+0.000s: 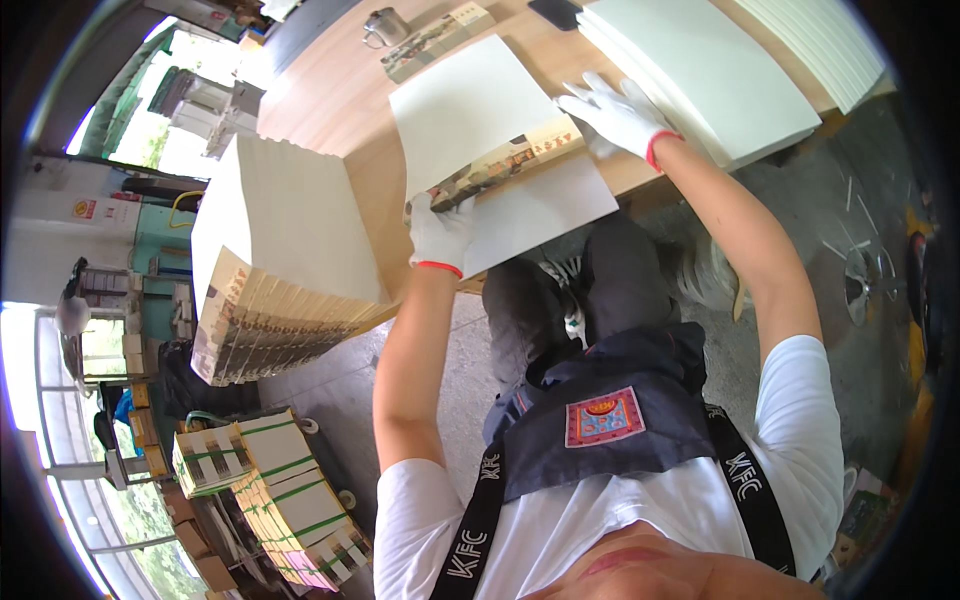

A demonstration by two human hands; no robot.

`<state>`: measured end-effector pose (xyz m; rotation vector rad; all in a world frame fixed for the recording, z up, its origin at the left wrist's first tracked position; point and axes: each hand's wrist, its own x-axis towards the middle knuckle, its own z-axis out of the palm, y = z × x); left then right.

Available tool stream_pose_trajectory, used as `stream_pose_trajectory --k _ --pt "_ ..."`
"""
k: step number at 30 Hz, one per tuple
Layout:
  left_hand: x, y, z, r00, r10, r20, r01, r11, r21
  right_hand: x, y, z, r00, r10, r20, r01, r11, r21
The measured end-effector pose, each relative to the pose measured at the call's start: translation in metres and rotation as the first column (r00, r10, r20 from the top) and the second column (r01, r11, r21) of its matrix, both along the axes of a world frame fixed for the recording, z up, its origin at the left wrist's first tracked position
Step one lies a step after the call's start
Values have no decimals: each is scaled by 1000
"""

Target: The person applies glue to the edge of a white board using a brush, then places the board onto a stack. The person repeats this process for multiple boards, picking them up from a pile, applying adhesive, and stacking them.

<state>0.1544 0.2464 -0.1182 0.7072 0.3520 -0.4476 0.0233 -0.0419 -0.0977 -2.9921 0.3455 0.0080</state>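
Observation:
A large white sheet (470, 110) lies in front of me on the table, with a printed beige-brown strip (510, 165) along its near side. Nearer to me, a plain white panel (550, 205) shows beyond that strip and reaches the table's edge. My left hand (440, 232), in a white glove with a red cuff, is closed at the strip's left end; its fingertips are partly hidden. Gloved the same way, my right hand (615, 115) is open, its fingers spread beside the sheet's right edge.
A tall stack of white sheets with printed edges (290, 220) stands at the left. White stacks (700, 70) fill the right side. Far back are a metal mug (385, 28), a printed bundle (437, 42) and a dark phone-like object (556, 12). Strapped bundles (285, 490) sit lower left.

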Motion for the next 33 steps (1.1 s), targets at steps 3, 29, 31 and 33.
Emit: stream_pose_trajectory --k 3,29,31,33 --pt "17 8 49 978 -190 85 178 975 133 36 -8 -31 977 -186 102 63 714 697" --pt "37 393 211 811 -348 470 -548 -171 819 234 304 162 804 284 523 -532 736 418" --pt "24 374 205 747 -282 602 -626 5 780 229 306 166 846 278 455 -492 736 465" --pt "22 376 206 754 -275 597 -625 -16 781 214 309 180 891 274 362 -443 703 556"
